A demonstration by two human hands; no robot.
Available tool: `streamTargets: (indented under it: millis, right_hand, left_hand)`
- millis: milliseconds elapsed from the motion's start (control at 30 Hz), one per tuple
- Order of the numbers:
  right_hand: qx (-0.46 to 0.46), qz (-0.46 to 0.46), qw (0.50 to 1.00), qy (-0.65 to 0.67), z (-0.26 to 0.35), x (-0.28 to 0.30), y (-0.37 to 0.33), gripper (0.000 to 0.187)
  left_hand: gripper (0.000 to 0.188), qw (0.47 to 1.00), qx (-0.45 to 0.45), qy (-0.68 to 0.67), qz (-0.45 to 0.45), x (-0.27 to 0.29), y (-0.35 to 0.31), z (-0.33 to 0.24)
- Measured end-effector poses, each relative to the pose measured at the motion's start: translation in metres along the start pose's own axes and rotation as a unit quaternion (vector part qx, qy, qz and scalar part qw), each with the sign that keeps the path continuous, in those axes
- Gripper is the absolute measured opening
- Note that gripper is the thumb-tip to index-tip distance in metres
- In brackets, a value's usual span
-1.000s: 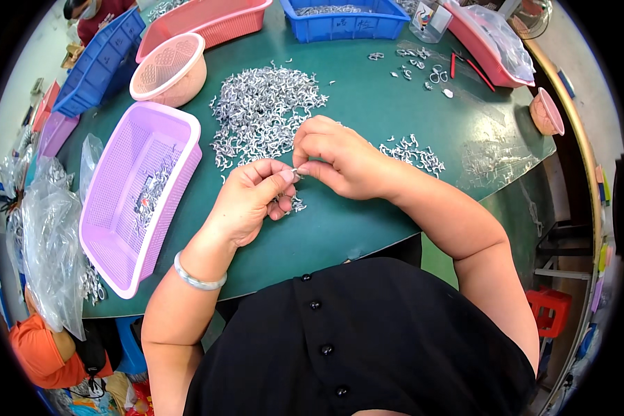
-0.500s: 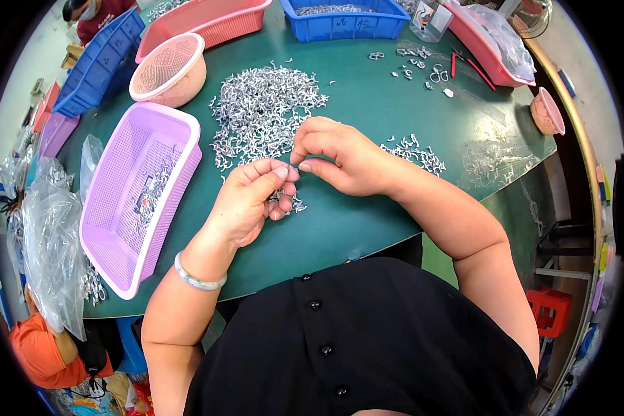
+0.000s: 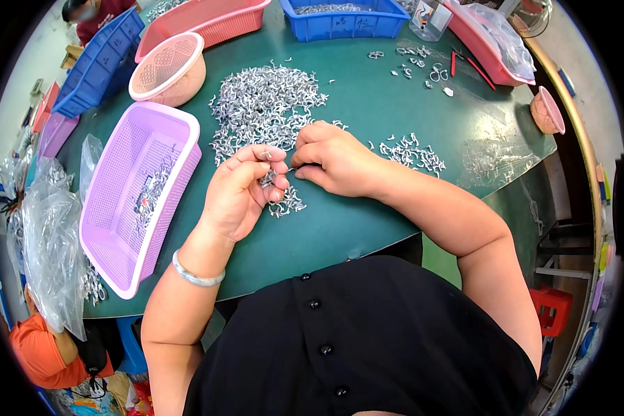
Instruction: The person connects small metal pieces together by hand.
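My left hand [image 3: 237,191] is palm up with curled fingers, holding small curved silvery metal pieces [image 3: 267,179]; one more shows at its fingertips. Just to its right, my right hand [image 3: 336,161] is pinched closed, knuckles up; whatever sits between its fingertips is too small to make out. Beyond both hands spreads a large heap of the same curved pieces [image 3: 263,104]. Below the fingers lies a little pile of them [image 3: 288,203], and another small pile [image 3: 416,154] rests right of my right wrist.
A purple perforated basket [image 3: 184,186] with some pieces stands left on the green table [image 3: 374,83]. Behind it are a pink round basket [image 3: 193,82] and blue bins [image 3: 347,26]. Red-handled pliers [image 3: 480,73] lie far right. Clear plastic bags [image 3: 52,243] hang at the left edge.
My hands have moved slightly apart. The left has opened its palm upward, showing pieces in its fingers; the right has dropped slightly and stays pinched.
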State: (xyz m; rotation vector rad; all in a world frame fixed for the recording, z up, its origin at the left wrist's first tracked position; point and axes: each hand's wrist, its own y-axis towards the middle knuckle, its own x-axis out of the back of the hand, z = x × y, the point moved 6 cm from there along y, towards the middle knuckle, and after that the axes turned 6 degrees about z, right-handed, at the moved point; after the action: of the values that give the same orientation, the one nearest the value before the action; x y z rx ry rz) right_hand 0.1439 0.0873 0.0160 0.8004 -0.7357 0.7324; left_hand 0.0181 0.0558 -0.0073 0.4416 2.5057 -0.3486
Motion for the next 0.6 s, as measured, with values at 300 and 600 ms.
streamTargets:
  millis: [300,600]
  right_hand:
    - [-0.018,0.001,0.999,0.027,-0.003,0.000,0.003,0.004]
    - [-0.048,-0.006,0.988,0.148,-0.003,0.005,0.003,0.008]
  left_hand:
    - [0.017,0.999,-0.012,-0.019,-0.024,0.011,0.000,-0.003]
    - [0.009,0.990,0.031,0.120,-0.071,0.002,-0.001,0.006]
